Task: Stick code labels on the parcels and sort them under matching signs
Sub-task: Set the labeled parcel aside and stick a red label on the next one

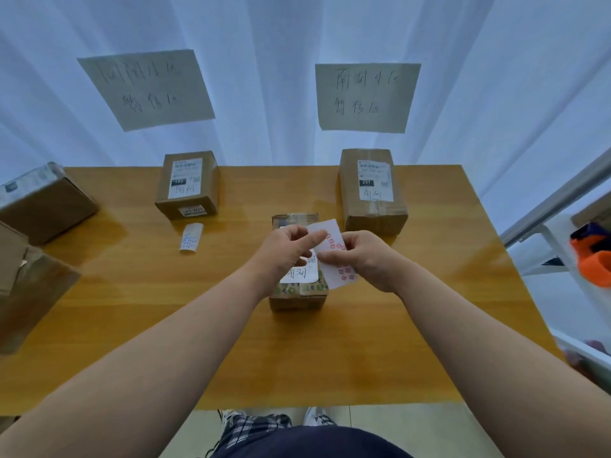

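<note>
A small cardboard parcel (297, 295) with a white shipping label stands in the middle of the wooden table (198, 342). Above it my right hand (367, 259) holds a white sheet of red code stickers (334, 241). My left hand (287, 249) pinches at the sheet's upper left edge with thumb and forefinger. Two labelled parcels stand at the back: one (188, 185) under the left paper sign (148, 89), one (372, 190) under the right paper sign (365, 97). A sheet of blue stickers (190, 238) lies in front of the left parcel.
More cardboard boxes (43, 206) are stacked at the table's left edge. A white rack (558, 239) with an orange object (591, 259) stands to the right. White curtains hang behind the table.
</note>
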